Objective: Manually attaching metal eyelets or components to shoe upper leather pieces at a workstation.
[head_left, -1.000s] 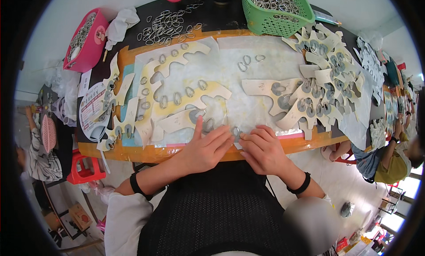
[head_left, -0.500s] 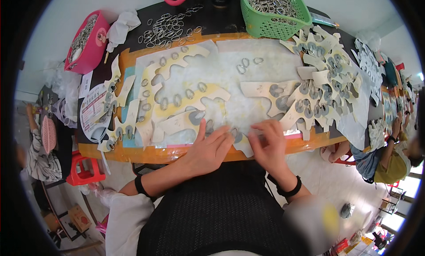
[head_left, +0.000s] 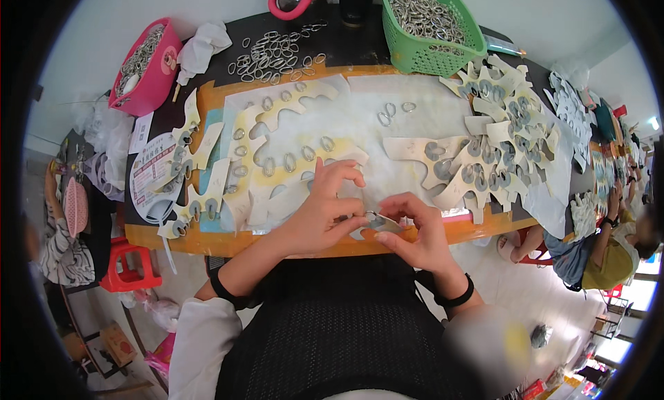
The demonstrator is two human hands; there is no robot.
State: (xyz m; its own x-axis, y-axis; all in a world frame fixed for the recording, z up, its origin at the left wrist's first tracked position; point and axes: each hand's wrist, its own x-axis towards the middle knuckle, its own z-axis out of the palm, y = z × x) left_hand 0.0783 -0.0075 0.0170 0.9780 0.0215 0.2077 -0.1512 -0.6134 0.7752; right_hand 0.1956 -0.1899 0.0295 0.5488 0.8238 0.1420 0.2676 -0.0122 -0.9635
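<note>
At the table's near edge, my right hand (head_left: 420, 232) pinches the end of a cream cut-out piece (head_left: 389, 225) with a grey patch between thumb and fingers. A silver oval ring (head_left: 372, 214) sits at that piece's upper edge. My left hand (head_left: 328, 203) closes thumb and forefinger at the ring's left side, its other fingers raised and bent; the exact contact is partly hidden. The rest of the piece runs under my left hand. Just beyond lies another cream piece (head_left: 282, 166) with several oval rings set along its scalloped edge.
A pile of cream pieces with rings (head_left: 508, 133) covers the right side. Loose rings (head_left: 270, 57) lie at the back, between a pink basket (head_left: 155, 75) and a green basket (head_left: 432, 59), both full of rings. A co-worker (head_left: 612, 248) sits far right; a red stool (head_left: 130, 265) stands lower left.
My right hand has gone from spread fingers to a pinch on the cream piece, whose end is now lifted and folded. My left fingers have curled in toward the ring. The view has shifted slightly.
</note>
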